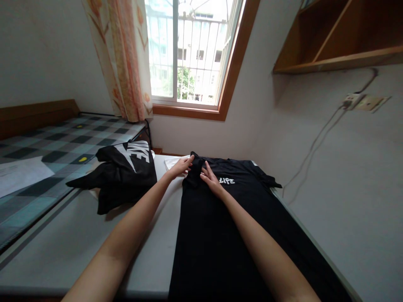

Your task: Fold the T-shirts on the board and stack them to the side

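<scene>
Both forearms (255,241) are stretched above the bench (75,247), where a black shirt (208,239) is spread, its bunched sleeve (195,173) at the far end. Sleeve folding seems under way; smoothing would be called for next. The sleeve is touched by the right hand (214,181), fingers loosely spread; any pinch by the left hand (180,167) cannot be told.

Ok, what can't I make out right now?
Head view:
Black fabric shirt with white lettering: near end, cut off by the bottom edge.
Flat white item: partly hidden by the left hand.
White paper sheet: cut off by the left edge; any print too small to read.
</scene>
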Available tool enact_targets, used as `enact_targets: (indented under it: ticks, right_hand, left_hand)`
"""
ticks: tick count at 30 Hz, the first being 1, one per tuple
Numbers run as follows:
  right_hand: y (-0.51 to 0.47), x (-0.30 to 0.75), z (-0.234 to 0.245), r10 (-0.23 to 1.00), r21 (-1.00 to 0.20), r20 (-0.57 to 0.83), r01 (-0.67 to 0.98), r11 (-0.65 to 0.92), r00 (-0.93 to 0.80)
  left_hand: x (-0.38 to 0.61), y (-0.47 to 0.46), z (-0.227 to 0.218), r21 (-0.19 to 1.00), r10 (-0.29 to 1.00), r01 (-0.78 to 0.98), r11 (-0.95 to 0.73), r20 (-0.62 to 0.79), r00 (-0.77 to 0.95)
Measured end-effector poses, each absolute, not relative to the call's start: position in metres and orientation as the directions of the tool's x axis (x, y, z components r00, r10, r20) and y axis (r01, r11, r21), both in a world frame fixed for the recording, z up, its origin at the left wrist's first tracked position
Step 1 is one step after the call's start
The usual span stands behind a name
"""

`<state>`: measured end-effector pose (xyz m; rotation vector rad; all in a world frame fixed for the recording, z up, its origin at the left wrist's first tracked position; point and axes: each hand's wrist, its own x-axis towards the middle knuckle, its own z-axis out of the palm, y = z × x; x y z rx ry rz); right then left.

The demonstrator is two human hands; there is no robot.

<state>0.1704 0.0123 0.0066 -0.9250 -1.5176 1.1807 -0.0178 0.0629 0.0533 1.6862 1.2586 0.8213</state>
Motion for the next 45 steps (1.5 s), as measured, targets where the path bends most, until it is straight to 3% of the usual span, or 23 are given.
enact_targets:
  ticks: [2,4,7,10,14,17,23,25,28,30,32,34,37,45]
  right_hand:
    - [0.010,0.169,0.008,0.931,-0.977,0.211,-0.030,0.212,-0.299]
    - [0.010,0.170,0.008,0.937,-0.987,0.159,-0.069,0.144,-0.311]
    - [0.012,0.172,0.007,0.961,-0.984,0.105,-0.166,0.063,-0.254]
    - [0.014,0.173,0.007,0.982,-0.967,0.097,-0.250,0.054,-0.162]
    - [0.015,0.175,0.008,0.991,-0.947,0.107,-0.312,0.077,-0.079]
    - [0.015,0.175,0.007,0.993,-0.949,0.106,-0.304,0.087,-0.047]
    - [0.020,0.176,0.001,0.992,-0.959,0.129,-0.253,0.127,0.007]
    - [0.021,0.176,-0.001,0.985,-0.973,0.169,-0.157,0.170,0.019]
    - [0.019,0.176,-0.002,0.955,-0.945,0.297,0.152,0.290,0.020]
    - [0.014,0.177,0.000,0.921,-0.826,0.389,0.436,0.357,-0.017]
    - [0.009,0.179,0.002,0.908,-0.637,0.414,0.694,0.335,-0.059]
    - [0.005,0.181,0.004,0.933,-0.453,0.352,0.860,0.237,-0.072]
    - [0.002,0.184,0.007,0.975,-0.285,0.208,0.948,0.139,-0.081]
    - [0.001,0.183,0.009,0.985,-0.218,0.138,0.967,0.133,-0.104]
  left_hand:
    - [-0.007,0.058,0.050,0.940,0.949,0.329,-0.086,-0.023,0.314]
    - [0.000,0.054,0.044,0.939,0.935,0.305,-0.158,0.042,0.353]
    - [0.003,0.053,0.037,0.934,0.927,0.277,-0.225,0.118,0.355]
    - [-0.004,0.061,0.039,0.939,0.951,0.288,-0.187,0.099,0.293]
    - [-0.033,0.077,0.047,0.858,0.962,0.454,-0.239,0.273,-0.010]
    - [-0.061,0.085,0.044,0.763,0.898,0.624,-0.166,0.379,-0.224]
    - [-0.070,0.075,0.031,0.587,0.913,0.809,0.031,0.312,-0.262]
    - [-0.058,0.070,0.033,0.506,0.905,0.862,-0.023,0.377,-0.197]
    - [-0.036,0.065,0.035,0.445,0.907,0.846,-0.295,0.408,0.102]
    - [-0.025,0.061,0.032,0.439,0.881,0.776,-0.452,0.355,0.312]
    - [-0.017,0.057,0.025,0.418,0.875,0.770,-0.481,0.283,0.393]
    - [-0.012,0.054,0.017,0.372,0.907,0.829,-0.417,0.224,0.356]
    - [-0.012,0.054,0.012,0.340,0.941,0.880,-0.332,0.189,0.282]
    - [-0.048,0.072,0.019,0.333,0.966,0.941,-0.055,0.255,-0.034]
